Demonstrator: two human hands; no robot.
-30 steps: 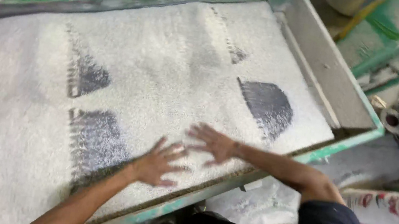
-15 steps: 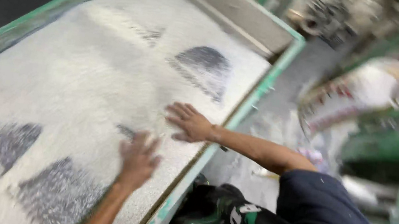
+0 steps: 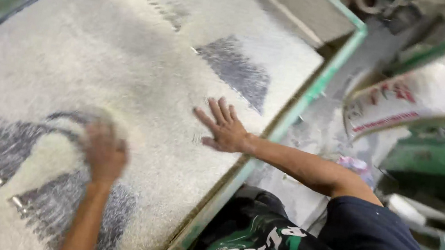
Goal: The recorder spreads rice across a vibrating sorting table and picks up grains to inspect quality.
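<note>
White grains lie spread over the whole sloped sieve tray, thin enough in patches to bare the dark mesh. The right hand rests flat near the tray's right edge, fingers splayed wide and holding nothing; the left hand, blurred, looks loosely open near the lower edge. A hard sweep so near the green rim could push grains over it onto the floor.

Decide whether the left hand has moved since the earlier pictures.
Yes. The left hand has slid away from the tray's green rim, farther across the white grains.
</note>
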